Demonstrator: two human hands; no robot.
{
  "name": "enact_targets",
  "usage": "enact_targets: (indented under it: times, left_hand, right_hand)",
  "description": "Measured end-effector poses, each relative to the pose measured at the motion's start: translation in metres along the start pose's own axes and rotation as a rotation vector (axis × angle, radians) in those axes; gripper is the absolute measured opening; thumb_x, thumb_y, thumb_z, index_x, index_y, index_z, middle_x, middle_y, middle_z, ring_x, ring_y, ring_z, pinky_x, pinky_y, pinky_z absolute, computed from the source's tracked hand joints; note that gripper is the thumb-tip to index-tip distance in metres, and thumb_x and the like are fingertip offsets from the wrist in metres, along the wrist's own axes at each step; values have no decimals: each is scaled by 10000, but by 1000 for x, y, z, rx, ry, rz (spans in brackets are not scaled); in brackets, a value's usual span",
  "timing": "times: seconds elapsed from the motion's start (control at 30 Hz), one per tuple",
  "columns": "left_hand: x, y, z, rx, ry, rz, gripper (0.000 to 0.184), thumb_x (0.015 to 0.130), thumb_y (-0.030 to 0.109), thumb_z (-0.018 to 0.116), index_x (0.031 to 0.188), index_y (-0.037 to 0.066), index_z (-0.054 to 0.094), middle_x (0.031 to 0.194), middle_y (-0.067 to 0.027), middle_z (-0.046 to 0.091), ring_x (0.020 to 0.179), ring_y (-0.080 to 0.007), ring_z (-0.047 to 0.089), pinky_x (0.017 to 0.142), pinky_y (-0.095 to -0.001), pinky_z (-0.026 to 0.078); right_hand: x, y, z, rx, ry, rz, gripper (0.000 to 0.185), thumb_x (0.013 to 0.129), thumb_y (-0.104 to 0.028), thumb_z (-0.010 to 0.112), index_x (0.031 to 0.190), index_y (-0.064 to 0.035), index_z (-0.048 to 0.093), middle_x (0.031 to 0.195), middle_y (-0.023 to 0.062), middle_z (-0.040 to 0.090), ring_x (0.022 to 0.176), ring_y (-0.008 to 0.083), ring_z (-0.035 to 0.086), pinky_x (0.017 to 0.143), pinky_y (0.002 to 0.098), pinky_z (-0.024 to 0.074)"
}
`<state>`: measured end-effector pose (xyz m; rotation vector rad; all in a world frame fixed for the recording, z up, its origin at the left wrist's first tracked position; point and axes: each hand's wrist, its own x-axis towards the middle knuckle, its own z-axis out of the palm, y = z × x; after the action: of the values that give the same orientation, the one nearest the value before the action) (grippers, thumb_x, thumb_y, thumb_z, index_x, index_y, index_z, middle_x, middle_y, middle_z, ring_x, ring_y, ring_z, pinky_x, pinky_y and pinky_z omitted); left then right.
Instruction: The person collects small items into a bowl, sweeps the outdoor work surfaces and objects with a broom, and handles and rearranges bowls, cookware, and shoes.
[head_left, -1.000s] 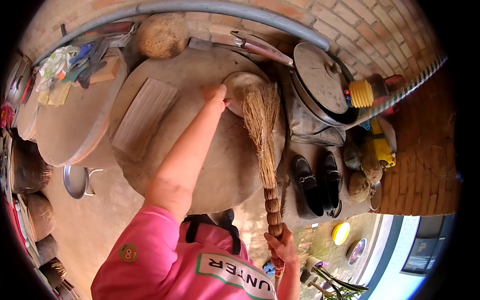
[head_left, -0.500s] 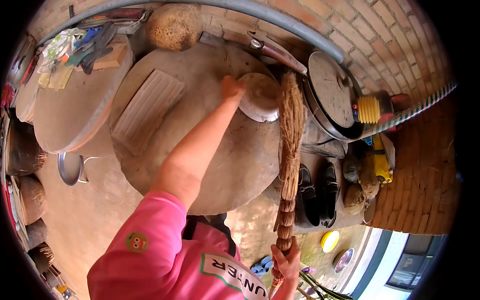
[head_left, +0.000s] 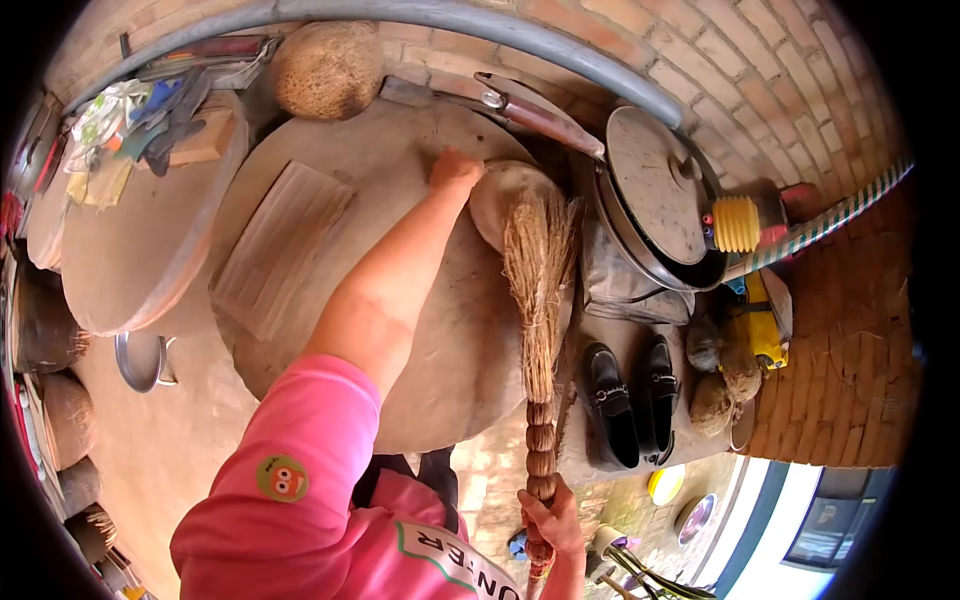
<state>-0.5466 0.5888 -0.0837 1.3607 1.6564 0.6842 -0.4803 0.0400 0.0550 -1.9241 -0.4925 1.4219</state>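
Observation:
A round, shallow bowl (head_left: 495, 200) with a brownish, dusty look rests at the far right part of a big round slab (head_left: 420, 330). My left hand (head_left: 457, 170) is closed on its left edge, arm stretched out over the slab. My right hand (head_left: 553, 515) wraps round the bound handle of a straw broom (head_left: 530, 300) at the lower middle. The broom stands lengthwise, its bristles spread over the bowl's lower right part and hiding it there. A flat ridged board (head_left: 282, 250) lies on the slab to the left of my arm.
A lidded pan (head_left: 655, 185) stands on the right, with black shoes (head_left: 612, 405) below it. Further left is another round slab (head_left: 140, 245) bearing cloths and gloves (head_left: 150, 115). A round, pitted brown object (head_left: 328, 70) sits at the back by a grey pipe (head_left: 450, 12).
The broom's bristles have moved left, from beside the bowl to over it. My right hand has shifted slightly left with the handle. My left hand keeps its hold on the bowl.

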Motion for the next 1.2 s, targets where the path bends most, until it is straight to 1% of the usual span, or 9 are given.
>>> enact_targets:
  times: [0.27, 0.4, 0.53, 0.6, 0.67, 0.8, 0.87, 1.0, 1.2]
  left_hand:
    - [19, -16, 35, -217, -63, -57, 356, 841, 129, 644, 1132, -75, 628, 1111, -176, 672, 1025, -264, 645, 822, -399, 510]
    - [-28, 17, -16, -667, -360, -289, 162, 807, 179, 763, 904, 125, 644, 851, -24, 634, 766, -146, 579, 694, -355, 475]
    - [-35, 10, -42, -773, -570, -99, 245, 765, 88, 816, 923, 78, 631, 829, -14, 626, 747, -135, 583, 678, -349, 495]
    - [-45, 15, -60, -730, -365, -45, 332, 760, 67, 814, 1042, 13, 647, 915, -54, 672, 736, -148, 611, 701, -323, 507]
    - [-77, 24, -100, -666, -277, 79, 105, 779, 51, 773, 817, 33, 677, 800, -24, 670, 696, -138, 594, 615, -289, 441]
    - [-122, 13, -173, -216, -190, 624, 50, 820, 3, 696, 815, 9, 646, 754, -60, 634, 712, -166, 577, 598, -356, 412]
    - [-159, 13, -189, 49, 74, 1105, 51, 792, -30, 650, 801, 11, 621, 684, -69, 542, 670, -213, 536, 603, -375, 419]
    - [-205, -6, -205, 544, 127, 1552, 110, 669, 0, 639, 741, 7, 556, 761, -102, 510, 784, -265, 523, 715, -392, 453]
    - [-206, -35, -212, 791, -112, 1753, 104, 670, 63, 618, 734, 22, 547, 817, -109, 522, 839, -247, 535, 783, -364, 471]
  right_hand:
    - [0, -1, 0, -90, 6, -42, 285, 862, -95, 719, 1058, 9, 541, 679, 24, 577, 547, 92, 540, 486, 277, 448]
    - [0, 2, 6, -77, 37, -93, 249, 880, -109, 708, 962, -1, 499, 635, 36, 574, 503, 92, 519, 438, 271, 405]
    - [-19, 12, 7, -8, 137, -128, 243, 842, -66, 720, 983, 11, 539, 665, 34, 592, 546, 96, 545, 488, 273, 441]
    - [-44, 8, 11, 110, 132, -130, 284, 805, -93, 742, 976, 12, 541, 668, 42, 589, 548, 116, 554, 499, 287, 444]
    - [-69, 27, 15, 221, 102, -156, 348, 785, -99, 731, 1031, 30, 521, 685, 54, 587, 554, 125, 558, 504, 275, 444]
    - [-111, 39, 28, 312, 145, -14, 389, 750, -54, 737, 1065, 31, 525, 694, 53, 580, 538, 117, 546, 478, 254, 413]
    - [-123, 35, 40, 424, 175, 21, 390, 740, -21, 738, 1065, 22, 527, 699, 31, 558, 525, 99, 519, 463, 245, 391]
    - [-135, 46, 44, 398, 172, 18, 377, 751, 14, 721, 1078, 11, 533, 719, 27, 556, 536, 92, 509, 484, 247, 398]
    - [-145, 72, 48, 407, 237, -4, 380, 754, 18, 720, 1086, 2, 537, 740, 34, 570, 560, 106, 535, 499, 271, 429]
